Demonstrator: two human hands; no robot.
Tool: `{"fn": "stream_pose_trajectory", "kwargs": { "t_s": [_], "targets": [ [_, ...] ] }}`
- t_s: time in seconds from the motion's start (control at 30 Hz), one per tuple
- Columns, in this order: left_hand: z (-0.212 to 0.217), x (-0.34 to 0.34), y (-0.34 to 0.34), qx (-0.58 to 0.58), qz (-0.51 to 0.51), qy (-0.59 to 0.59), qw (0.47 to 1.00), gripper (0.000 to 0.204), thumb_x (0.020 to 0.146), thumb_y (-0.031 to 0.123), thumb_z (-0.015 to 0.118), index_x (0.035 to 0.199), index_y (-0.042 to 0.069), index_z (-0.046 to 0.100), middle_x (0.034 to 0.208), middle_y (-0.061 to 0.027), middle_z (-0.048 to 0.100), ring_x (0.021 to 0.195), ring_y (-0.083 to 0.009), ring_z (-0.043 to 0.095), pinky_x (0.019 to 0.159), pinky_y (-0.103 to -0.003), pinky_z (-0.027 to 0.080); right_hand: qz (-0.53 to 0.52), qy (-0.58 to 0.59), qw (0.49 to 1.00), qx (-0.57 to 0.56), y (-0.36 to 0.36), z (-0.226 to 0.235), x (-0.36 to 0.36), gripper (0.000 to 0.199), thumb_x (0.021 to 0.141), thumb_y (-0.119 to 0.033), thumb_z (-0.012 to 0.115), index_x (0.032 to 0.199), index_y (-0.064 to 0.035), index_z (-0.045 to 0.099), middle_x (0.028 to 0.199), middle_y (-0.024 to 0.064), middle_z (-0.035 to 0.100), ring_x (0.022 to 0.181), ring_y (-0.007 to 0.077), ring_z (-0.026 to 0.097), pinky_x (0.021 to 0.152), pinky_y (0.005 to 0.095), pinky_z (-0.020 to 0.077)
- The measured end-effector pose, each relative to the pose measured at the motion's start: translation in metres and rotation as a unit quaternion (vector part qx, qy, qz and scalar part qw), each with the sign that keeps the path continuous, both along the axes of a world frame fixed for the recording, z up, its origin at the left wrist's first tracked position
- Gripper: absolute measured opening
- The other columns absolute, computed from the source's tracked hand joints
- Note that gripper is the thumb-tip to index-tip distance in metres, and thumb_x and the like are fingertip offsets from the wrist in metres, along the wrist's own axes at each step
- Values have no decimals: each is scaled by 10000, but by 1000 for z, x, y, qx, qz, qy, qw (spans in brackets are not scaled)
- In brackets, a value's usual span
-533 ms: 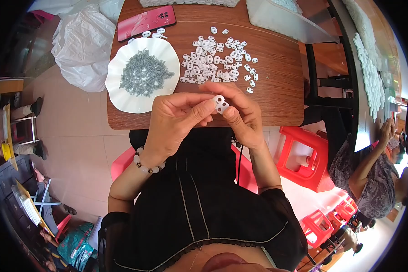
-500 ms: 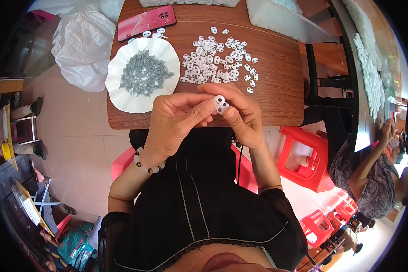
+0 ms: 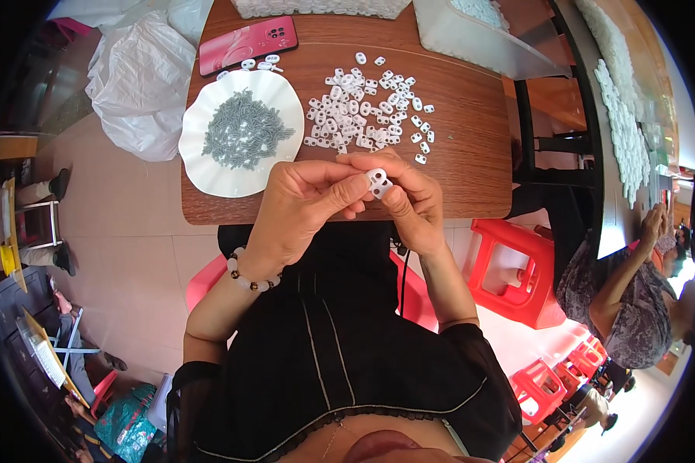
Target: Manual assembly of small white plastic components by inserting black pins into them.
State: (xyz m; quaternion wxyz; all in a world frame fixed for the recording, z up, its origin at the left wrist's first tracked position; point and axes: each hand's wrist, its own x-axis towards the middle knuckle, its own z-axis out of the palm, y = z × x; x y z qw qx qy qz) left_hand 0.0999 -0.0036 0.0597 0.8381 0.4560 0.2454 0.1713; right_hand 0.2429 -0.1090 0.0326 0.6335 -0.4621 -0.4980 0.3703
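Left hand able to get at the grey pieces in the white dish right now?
Likely yes: the white dish sits close by the left hand and nothing visible covers the grey pieces, though that hand is busy pinching a white piece.

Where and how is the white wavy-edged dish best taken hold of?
Probably pinch the dish by its bare rim from above and below, coming from the person's left: that rim reaches the edge of the tabletop, the grey pieces are heaped in the middle, and the left hand crowds the near-right side.
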Motion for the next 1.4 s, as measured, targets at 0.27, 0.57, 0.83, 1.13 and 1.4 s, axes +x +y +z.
{"fn": "stream_pose_trajectory", "kwargs": {
  "t_s": [0.27, 0.57, 0.83, 1.13, 1.4],
  "targets": [
    [1, 4, 0, 4, -7, -7, 1000, 194, 862, 129, 677, 957, -40, 681, 788, -74, 664, 665, -79, 579, 620, -202, 493, -11, -3, 1000, -7, -2, 0, 0, 443, 973, -327, 472, 1240, 20, 538, 1205, 130, 584, 1068, 210, 533, 932, 328, 411],
    [1, 3, -2, 12, -8, -12, 1000, 188, 871, 133, 666, 952, -36, 682, 794, -68, 662, 677, -76, 581, 613, -198, 485, -35, 13, 999, 7, -2, -3, -6, 410, 984, -314, 444, 1206, 14, 551, 1192, 122, 600, 1012, 197, 532, 909, 326, 402],
    [-2, 3, -8, 7, 16, -7, 1000, 191, 881, 136, 654, 966, -32, 682, 793, -67, 664, 677, -70, 578, 606, -200, 482, -46, -25, 999, 10, -2, 0, -8, 416, 987, -313, 437, 1217, 18, 542, 1181, 119, 599, 968, 190, 522, 887, 317, 411],
    [4, 1, -4, 28, -5, -6, 1000, 187, 880, 135, 655, 958, -33, 686, 777, -64, 664, 656, -74, 571, 602, -200, 471, -31, -13, 999, -7, -2, 3, -7, 424, 981, -314, 449, 1225, 17, 553, 1162, 113, 602, 981, 191, 516, 883, 312, 418],
    [1, 0, -6, 27, -6, -5, 1000, 207, 889, 135, 643, 993, -41, 676, 774, -73, 666, 654, -77, 578, 608, -202, 484, -41, -37, 998, 10, -2, -1, -6, 403, 977, -318, 458, 1180, 8, 580, 1143, 111, 620, 961, 180, 522, 861, 312, 411]
  ]
}}
